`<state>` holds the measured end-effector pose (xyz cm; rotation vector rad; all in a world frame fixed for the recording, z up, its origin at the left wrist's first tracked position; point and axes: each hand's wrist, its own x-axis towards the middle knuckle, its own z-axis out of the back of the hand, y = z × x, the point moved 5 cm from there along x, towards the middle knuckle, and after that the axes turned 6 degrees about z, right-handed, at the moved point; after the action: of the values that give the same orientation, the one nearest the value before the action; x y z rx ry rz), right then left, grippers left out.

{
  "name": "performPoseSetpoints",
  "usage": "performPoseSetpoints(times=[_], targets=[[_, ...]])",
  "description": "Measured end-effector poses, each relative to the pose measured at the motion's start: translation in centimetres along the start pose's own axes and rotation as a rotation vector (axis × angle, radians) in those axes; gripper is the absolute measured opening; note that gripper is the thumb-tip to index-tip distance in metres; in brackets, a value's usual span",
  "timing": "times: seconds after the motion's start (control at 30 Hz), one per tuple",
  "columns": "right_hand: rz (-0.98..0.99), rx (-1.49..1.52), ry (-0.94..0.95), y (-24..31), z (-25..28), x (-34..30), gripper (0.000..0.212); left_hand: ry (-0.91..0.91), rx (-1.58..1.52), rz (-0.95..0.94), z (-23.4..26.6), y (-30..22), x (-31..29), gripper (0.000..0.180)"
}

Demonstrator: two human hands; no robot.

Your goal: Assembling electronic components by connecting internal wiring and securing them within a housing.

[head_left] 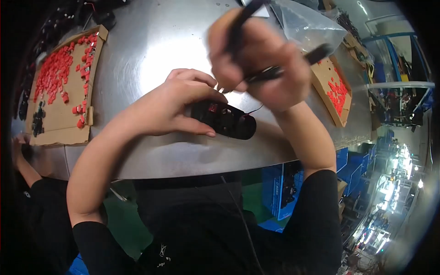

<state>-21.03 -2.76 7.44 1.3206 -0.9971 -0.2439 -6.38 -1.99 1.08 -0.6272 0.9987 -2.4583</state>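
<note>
My left hand (181,98) is closed round one end of a black, elongated plastic housing (236,124), thumb along its near side and fingers over the far side. Inside the housing are a small red part and dark fittings, with a thin wire rising from its right part. Above and to the right of it, my right hand (268,59) is smeared by motion. Its fingers are closed on a slim black pen-shaped tool (315,55), whose exact kind is blurred. A second dark stick-like thing (243,20) crosses the same hand; how it is held is unclear.
On the left, a cardboard tray (59,137) holds many small red parts and some black ones. Another cardboard tray (323,87) with red pieces lies at right, near a clear plastic bag (311,27). Blue crates (277,197) stand below the metal table (151,160). Another person's arm (25,167) shows far left.
</note>
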Motion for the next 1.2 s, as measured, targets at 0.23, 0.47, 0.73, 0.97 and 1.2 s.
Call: performPoseSetpoints(times=[0.23, 0.47, 0.73, 0.97, 1.2], targets=[[-0.663, -0.715, -0.129, 0.0, 2.2, -5.2, 0.017, 0.107, 0.002, 0.018, 0.5, 0.7, 0.6, 0.063], [-0.917, -0.175, -0.29, -2.7, 1.1, -6.8, 0.024, -0.2, -0.61, 0.413, 1.2, 2.2, -0.6, 0.049], [-0.872, -0.039, -0.162, -2.7, -0.6, -6.4, 0.038, -0.195, 0.289, 0.197, 2.5, -1.2, -1.4, 0.083], [-0.085, 0.059, -0.472, -0.4, 2.3, -6.8, 0.082, -0.096, 0.288, 0.212, 1.8, -0.7, -1.4, 0.081], [0.063, 0.088, -0.329, 1.3, -1.8, -5.2, 0.13, -0.031, 0.247, 0.264, -0.8, -2.1, -1.6, 0.066]])
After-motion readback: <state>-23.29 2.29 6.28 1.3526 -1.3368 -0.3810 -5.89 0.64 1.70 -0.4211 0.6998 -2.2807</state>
